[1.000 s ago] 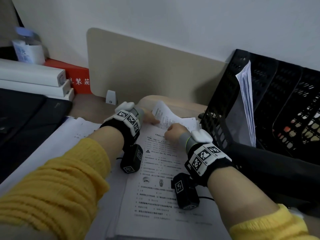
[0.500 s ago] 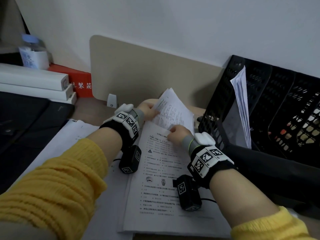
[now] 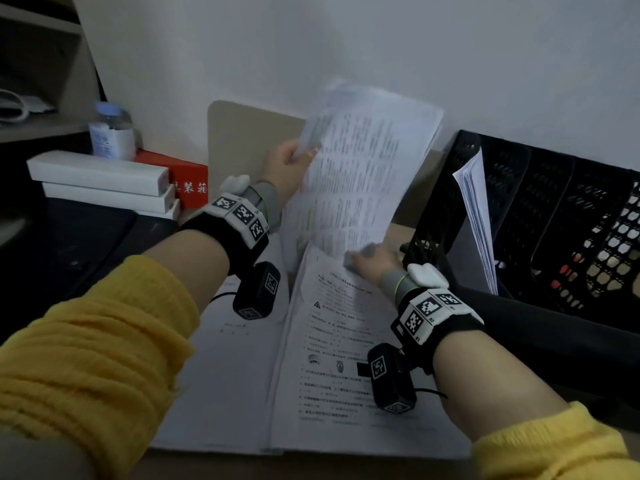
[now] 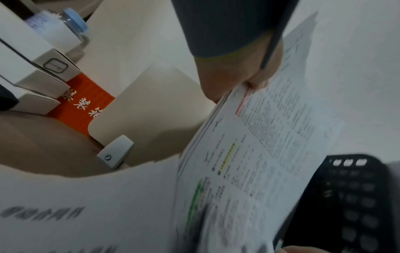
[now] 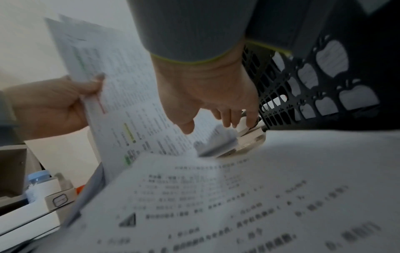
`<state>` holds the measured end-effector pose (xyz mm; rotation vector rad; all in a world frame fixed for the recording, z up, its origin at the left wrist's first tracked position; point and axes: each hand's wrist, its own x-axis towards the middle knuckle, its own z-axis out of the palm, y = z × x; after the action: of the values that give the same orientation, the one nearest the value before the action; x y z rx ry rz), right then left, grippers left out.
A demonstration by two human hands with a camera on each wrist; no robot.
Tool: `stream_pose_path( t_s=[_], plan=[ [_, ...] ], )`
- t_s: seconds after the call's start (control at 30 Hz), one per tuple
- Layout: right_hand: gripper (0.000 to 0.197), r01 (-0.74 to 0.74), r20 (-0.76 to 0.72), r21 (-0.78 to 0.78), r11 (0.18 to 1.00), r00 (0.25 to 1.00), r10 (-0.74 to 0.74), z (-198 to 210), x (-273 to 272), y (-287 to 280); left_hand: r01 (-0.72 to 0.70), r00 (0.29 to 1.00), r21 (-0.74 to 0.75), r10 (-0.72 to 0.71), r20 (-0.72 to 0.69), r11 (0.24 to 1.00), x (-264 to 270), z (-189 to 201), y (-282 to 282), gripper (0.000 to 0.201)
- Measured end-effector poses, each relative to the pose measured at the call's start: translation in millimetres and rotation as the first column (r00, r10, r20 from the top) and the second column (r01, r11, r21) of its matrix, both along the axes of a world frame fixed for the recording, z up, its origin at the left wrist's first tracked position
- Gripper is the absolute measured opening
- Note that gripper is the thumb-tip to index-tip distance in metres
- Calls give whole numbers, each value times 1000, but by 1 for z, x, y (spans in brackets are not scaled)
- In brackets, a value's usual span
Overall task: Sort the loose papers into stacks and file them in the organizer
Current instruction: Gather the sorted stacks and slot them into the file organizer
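Observation:
A bundle of printed sheets [image 3: 360, 174] is raised above the desk, tilted up toward the wall. My left hand [image 3: 294, 161] pinches its upper left edge; the left wrist view shows thumb and fingers clamped on that edge [image 4: 249, 83]. My right hand [image 3: 363, 259] holds its lower right corner, thumb in front and fingers behind [image 5: 207, 125]. Below lie a printed test sheet [image 3: 346, 375] and another paper stack [image 3: 225, 375]. The black perforated organizer [image 3: 540, 202] stands at the right, with a paper stack [image 3: 478, 216] upright in its nearest slot.
A beige divider panel [image 3: 242, 140] stands at the back. Two white boxes [image 3: 100, 174], a red box [image 3: 190, 181] and a small bottle [image 3: 110, 133] sit at the far left. A dark object [image 3: 52, 254] covers the left desk; a black bulk [image 3: 554, 341] lies before the organizer.
Both hands have lifted the printed sheets off the desk pile and swung them upright. The left hand rose and moved back; the right hand stayed low at the corner.

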<state>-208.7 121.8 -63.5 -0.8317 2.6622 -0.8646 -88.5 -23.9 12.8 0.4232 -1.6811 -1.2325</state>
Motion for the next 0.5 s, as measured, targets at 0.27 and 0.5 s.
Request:
stream_pose_path(
  t_s=[0.27, 0.5],
  plan=[
    [89, 65, -73, -395, 916, 992, -102, 42, 11, 14, -81, 975, 8, 81, -207, 997, 49, 52, 21, 37],
    [69, -36, -115, -681, 731, 992, -58, 65, 41, 33, -15, 972, 9, 17, -234, 1000, 75, 55, 27, 45]
  ],
)
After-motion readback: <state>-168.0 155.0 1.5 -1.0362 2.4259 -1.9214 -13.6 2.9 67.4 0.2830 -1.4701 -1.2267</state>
